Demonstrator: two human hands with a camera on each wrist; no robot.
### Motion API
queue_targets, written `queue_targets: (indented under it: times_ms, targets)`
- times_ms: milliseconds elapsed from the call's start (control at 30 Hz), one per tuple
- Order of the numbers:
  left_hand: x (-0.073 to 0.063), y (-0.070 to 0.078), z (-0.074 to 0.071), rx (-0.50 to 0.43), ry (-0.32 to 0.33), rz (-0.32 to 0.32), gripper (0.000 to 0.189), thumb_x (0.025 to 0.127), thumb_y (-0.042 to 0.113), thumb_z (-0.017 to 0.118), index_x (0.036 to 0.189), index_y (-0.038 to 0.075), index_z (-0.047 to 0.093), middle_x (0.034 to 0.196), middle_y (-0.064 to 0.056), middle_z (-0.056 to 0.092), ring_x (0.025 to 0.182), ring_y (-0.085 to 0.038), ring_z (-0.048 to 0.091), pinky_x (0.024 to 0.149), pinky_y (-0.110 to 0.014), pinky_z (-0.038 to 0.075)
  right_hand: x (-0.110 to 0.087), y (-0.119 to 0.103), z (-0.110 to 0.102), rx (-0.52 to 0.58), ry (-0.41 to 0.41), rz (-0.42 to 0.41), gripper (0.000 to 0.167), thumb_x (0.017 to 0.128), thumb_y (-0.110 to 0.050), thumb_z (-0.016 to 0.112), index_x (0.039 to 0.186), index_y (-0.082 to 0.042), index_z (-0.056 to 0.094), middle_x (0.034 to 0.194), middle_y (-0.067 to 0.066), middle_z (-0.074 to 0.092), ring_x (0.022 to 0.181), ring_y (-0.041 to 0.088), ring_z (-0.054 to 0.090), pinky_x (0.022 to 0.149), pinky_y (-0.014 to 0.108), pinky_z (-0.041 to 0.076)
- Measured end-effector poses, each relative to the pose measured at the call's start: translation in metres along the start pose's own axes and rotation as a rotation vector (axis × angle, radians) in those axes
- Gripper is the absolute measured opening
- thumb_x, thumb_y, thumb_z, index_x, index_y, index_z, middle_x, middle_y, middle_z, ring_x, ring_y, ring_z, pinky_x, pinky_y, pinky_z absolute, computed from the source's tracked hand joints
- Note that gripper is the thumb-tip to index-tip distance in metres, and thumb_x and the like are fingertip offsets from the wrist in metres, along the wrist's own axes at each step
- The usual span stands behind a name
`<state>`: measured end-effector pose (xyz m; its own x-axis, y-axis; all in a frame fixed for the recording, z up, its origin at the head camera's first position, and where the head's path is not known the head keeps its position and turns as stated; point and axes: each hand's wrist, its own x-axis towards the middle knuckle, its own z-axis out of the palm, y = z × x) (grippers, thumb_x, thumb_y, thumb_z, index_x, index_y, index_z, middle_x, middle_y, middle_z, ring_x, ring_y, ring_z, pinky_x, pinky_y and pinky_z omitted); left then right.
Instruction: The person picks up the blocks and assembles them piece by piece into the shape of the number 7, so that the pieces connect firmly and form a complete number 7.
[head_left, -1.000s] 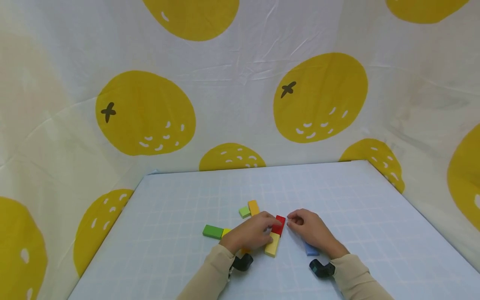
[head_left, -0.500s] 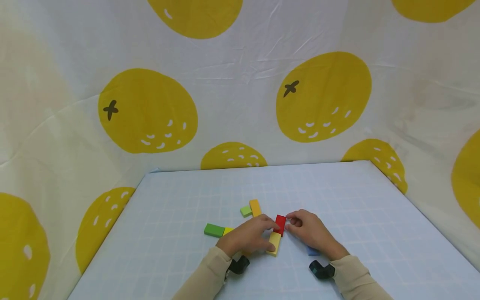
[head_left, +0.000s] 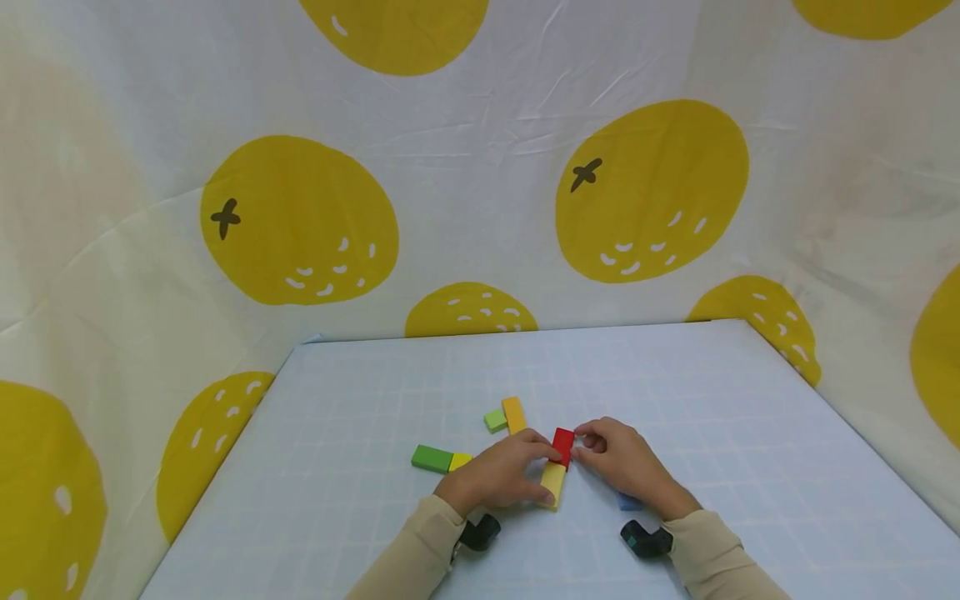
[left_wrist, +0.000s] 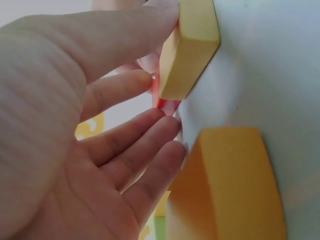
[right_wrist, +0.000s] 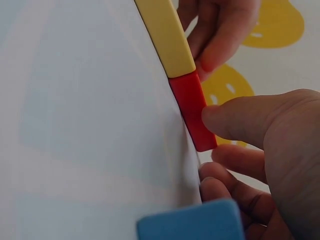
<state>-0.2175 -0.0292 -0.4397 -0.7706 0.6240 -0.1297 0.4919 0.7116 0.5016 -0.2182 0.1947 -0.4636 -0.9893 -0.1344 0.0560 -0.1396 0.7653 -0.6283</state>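
Note:
On the table, a red wooden block (head_left: 563, 448) and a pale yellow wooden block (head_left: 552, 485) lie end to end in one line. My left hand (head_left: 498, 471) touches both: the thumb presses on the pale yellow block, while the index fingertip reaches the red one. Its other fingers are extended in the left wrist view. From the other side, my right hand (head_left: 622, 454) touches the red block with thumb and index finger at its far end, as the right wrist view shows. A blue block (right_wrist: 192, 222) lies under the right hand, mostly hidden in the head view.
Left of the hands, a green block (head_left: 431, 458) lies against a yellow block (head_left: 459, 462). Farther back, a light green block (head_left: 495, 420) adjoins an orange block (head_left: 513, 412). Another orange block (left_wrist: 235, 185) sits beneath the left hand. A fruit-print cloth (head_left: 487, 208) hangs behind the table.
My left thumb has shifted slightly along the pale yellow block toward its near end. The right fingertips have come in against the red block. The head view has shifted slightly.

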Motion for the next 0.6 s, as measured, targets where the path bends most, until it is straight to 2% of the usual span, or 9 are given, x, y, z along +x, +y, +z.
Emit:
queue_targets:
  times_ms: [233,467,600]
  targets:
    - [-0.0005,0.0021,0.0021,0.018,0.019,0.001,0.053,0.082,0.046,0.082,0.130,0.030,0.067,0.128,0.013,0.054,0.116,-0.004,0.049,0.098,-0.028,0.048,-0.0006,0.0002,-0.0014,0.000,0.000,-0.015,0.034,0.087,-0.024,0.079,0.118,-0.011,0.071,0.089,-0.004,0.060,0.081,0.015,0.053,0.074,0.030,0.051]
    - [-0.0029,0.0025,0.0037,0.014,0.052,0.047,0.051,0.083,0.043,0.082,0.128,0.024,0.068,0.123,0.011,0.055,0.112,-0.003,0.050,0.096,-0.024,0.047,-0.0006,0.0025,-0.0012,-0.024,0.022,-0.069,0.030,0.088,-0.023,0.078,0.116,-0.012,0.072,0.086,-0.006,0.058,0.079,0.013,0.052,0.070,0.030,0.049]
    - [-0.0037,0.0034,0.0044,0.020,0.058,0.039,0.051,0.082,0.045,0.081,0.127,0.025,0.068,0.123,0.012,0.055,0.112,-0.003,0.050,0.096,-0.024,0.047,-0.0009,0.0026,-0.0011,-0.021,0.018,-0.070,0.031,0.089,-0.023,0.078,0.117,-0.012,0.072,0.086,-0.006,0.058,0.078,0.013,0.052,0.070,0.029,0.049]
